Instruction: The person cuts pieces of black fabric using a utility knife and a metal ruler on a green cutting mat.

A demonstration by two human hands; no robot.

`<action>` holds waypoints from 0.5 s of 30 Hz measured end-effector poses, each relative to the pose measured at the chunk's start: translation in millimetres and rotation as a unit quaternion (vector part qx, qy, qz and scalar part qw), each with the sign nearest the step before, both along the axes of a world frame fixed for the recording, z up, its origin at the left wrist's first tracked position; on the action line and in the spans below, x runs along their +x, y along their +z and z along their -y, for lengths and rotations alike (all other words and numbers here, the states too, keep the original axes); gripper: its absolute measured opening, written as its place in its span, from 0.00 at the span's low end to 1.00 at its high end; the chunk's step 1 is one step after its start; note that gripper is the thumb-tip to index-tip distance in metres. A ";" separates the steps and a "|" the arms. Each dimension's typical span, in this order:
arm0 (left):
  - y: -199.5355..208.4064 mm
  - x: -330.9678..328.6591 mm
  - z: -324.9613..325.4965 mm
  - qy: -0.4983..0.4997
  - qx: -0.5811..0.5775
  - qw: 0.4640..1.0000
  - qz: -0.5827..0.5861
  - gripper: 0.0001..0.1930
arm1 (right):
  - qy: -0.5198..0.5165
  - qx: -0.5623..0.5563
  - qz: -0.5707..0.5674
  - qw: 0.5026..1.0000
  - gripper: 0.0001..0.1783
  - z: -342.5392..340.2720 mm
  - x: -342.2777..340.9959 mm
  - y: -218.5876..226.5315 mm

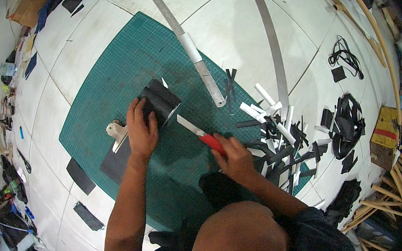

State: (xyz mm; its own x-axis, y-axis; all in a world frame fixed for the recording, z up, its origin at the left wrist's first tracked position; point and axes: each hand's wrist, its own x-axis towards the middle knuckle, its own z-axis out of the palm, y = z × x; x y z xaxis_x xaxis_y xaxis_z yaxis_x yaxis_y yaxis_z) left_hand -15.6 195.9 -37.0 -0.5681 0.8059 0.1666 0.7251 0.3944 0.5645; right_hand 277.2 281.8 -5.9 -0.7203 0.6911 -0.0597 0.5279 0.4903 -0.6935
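My left hand (142, 131) holds the near left part of a bent black sheet (161, 100), its fingers curled on the surface. A pale edge shows along the sheet's right side. Beside that hand a large metal bulldog clip (117, 135) sits on a flat dark piece (116, 161). In my right hand (235, 160) is a red-handled utility knife (213, 142), its blade out and pointing left toward the sheet, apart from it. Under both hands lies a green cutting mat (113, 66).
A steel ruler (206, 79) with a white wrap lies across the mat's far edge. Black and white offcuts (283, 140) are heaped at the right, by a long metal strip (271, 34). Farther right are black cords (346, 58), a black bundle (348, 127) and a yellow box (385, 129).
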 end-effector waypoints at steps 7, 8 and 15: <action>-11.7 8.3 -6.1 0.008 -0.010 0.999 -0.039 0.28 | 0.010 0.053 -0.027 0.998 0.26 -6.1 -23.4 -6.7; -13.1 8.1 -5.3 0.014 -0.016 0.999 -0.041 0.28 | 0.017 0.061 -0.030 0.998 0.26 -8.7 -28.9 -7.6; -25.7 10.6 -8.3 0.011 -0.018 0.996 -0.081 0.31 | 0.023 0.065 -0.005 0.998 0.27 -29.2 -63.1 -6.9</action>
